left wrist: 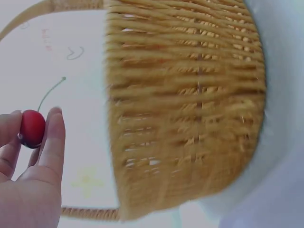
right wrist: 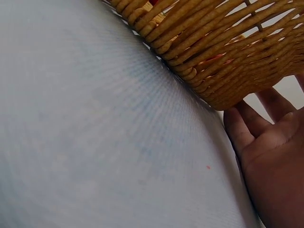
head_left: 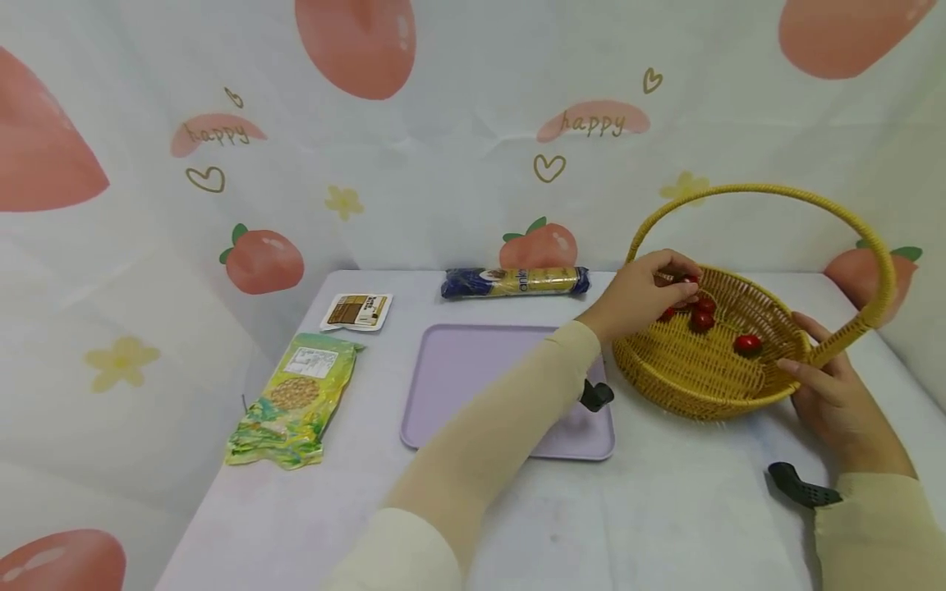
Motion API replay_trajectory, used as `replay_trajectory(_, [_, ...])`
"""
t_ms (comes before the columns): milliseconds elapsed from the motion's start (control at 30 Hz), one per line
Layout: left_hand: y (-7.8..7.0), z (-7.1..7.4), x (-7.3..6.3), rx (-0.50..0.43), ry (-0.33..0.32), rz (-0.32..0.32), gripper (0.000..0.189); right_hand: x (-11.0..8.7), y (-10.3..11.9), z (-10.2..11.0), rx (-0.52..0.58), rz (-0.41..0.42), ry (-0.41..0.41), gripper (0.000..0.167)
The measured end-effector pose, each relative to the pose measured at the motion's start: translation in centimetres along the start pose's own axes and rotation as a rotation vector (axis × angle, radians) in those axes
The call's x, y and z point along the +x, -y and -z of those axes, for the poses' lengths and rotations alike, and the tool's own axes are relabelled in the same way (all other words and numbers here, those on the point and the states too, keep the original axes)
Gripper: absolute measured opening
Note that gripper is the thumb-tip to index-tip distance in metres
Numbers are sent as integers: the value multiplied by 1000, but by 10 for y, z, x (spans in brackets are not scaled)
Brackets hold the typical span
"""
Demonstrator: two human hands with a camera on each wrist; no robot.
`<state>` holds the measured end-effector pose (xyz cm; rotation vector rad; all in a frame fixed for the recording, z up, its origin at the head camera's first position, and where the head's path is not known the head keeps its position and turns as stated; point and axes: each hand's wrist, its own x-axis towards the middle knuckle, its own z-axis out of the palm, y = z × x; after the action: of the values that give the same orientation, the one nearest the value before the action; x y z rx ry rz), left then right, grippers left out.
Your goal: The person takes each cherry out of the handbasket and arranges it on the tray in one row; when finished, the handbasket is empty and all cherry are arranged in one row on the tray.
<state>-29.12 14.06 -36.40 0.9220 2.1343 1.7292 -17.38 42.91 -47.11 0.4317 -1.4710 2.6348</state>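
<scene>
Between thumb and fingers, my left hand (head_left: pixel 645 291) pinches a red cherry (left wrist: pixel 32 127) with a thin green stem. In the head view this hand is over the left side of a yellow woven basket (head_left: pixel 687 386) with a tall arched handle. Several more cherries (head_left: pixel 702 321) lie inside the basket, one of them apart toward the right. My right hand (head_left: pixel 838 394) grips the basket's right rim near the handle's base, thumb on top. In the right wrist view its fingers (right wrist: pixel 240 128) go under and behind the wicker side.
A lilac tray (head_left: pixel 473 353) lies mid-table, partly under my left forearm. Behind it is a long blue-and-yellow packet (head_left: pixel 515 281). To the left are a small white-and-brown packet (head_left: pixel 358 312) and a green-and-yellow bag (head_left: pixel 294 400). A printed cloth (head_left: pixel 443 180) hangs behind the table.
</scene>
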Motion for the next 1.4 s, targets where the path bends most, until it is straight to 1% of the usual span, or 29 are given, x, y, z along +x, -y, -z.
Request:
replay_trajectory(67, [-1,10,-9,-54,8,-22,20,-1,0,0,-14,-15,-11,71])
replay_trajectory(100, [-1,15,-14,-99,13,-26,20,-1,0,1,-30,-15,-16,71])
replay_trajectory(200, [2,29,-29,-230,27,-44,24,-2,2,2,-63,-13,-14,69])
replay_trajectory(267, [4,39,-39,-287,20,-61,27,-4,4,4,-82,-6,-9,66])
replay_trajectory(333, [6,48,-48,-308,-1,-87,30,-5,7,4,-97,-4,-6,63])
replay_trajectory(367, [7,53,-52,-301,-15,-92,29,-5,8,5,-98,0,0,63])
replay_trajectory(467, [10,67,-63,-293,-59,-92,29,-7,9,4,-91,11,7,64])
replay_trajectory(533, [13,76,-72,-301,-79,-73,29,-9,8,4,-79,16,17,66])
replay_trajectory(633, [21,90,-87,-310,-108,-25,28,-14,7,3,-88,9,11,67])
replay_trajectory(767, [36,109,-109,-264,-155,26,26,-21,6,2,-131,-17,5,68])
replay_trajectory(867, [44,123,-127,-157,-224,37,26,-26,5,1,-171,-19,13,70])
replay_trajectory(1000, [51,144,-149,-31,-322,53,29,-33,4,0,-185,-20,27,71])
replay_trajectory(1133, [55,166,-166,36,-380,88,33,-41,4,-1,-204,-53,15,70])
replay_trajectory(1233, [60,182,-178,36,-406,128,33,-44,4,-1,-241,-82,-4,70])
replay_trajectory(1333, [66,197,-189,8,-431,170,33,-46,4,-1,-270,-90,-9,72])
replay_trajectory(1400, [70,206,-197,2,-448,200,35,-46,5,-1,-268,-89,-17,72])
